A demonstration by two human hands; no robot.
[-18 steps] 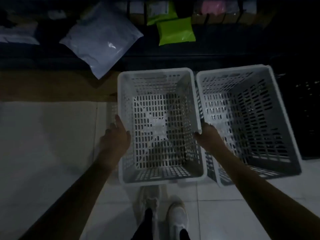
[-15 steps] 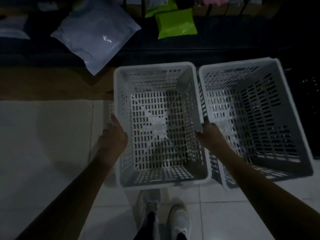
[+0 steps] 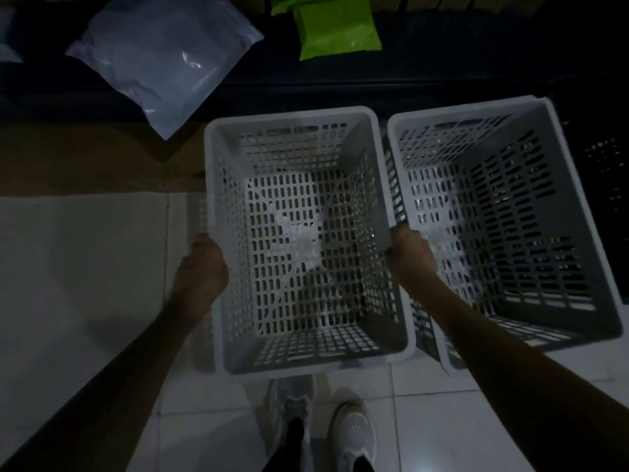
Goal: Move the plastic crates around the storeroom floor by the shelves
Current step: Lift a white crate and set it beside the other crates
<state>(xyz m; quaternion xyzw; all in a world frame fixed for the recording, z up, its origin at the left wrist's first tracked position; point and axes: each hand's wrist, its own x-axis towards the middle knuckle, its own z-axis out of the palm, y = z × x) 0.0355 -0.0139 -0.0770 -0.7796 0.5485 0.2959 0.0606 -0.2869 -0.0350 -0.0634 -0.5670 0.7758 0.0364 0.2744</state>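
Observation:
Two empty grey perforated plastic crates stand side by side in front of me. My left hand (image 3: 203,264) grips the left rim of the nearer, left crate (image 3: 289,112), and my right hand (image 3: 410,255) grips its right rim, in the narrow gap between the crates. The second crate (image 3: 469,103) stands just to the right, turned slightly and almost touching the first. My fingers curl under the rims and are partly hidden. Whether the held crate is lifted off the tiles, I cannot tell.
A dark low shelf runs along the top with a pale blue plastic parcel (image 3: 163,59) and a green parcel (image 3: 337,30). A dark crate (image 3: 602,172) sits far right in shadow. Brown cardboard (image 3: 85,158) lies at left. My shoes (image 3: 323,427) stand on white tiles.
The held crate and its neighbour have grown larger and shifted down and right in view; the shelf parcels have slid toward the top edge. Both hands keep their grip on the rims.

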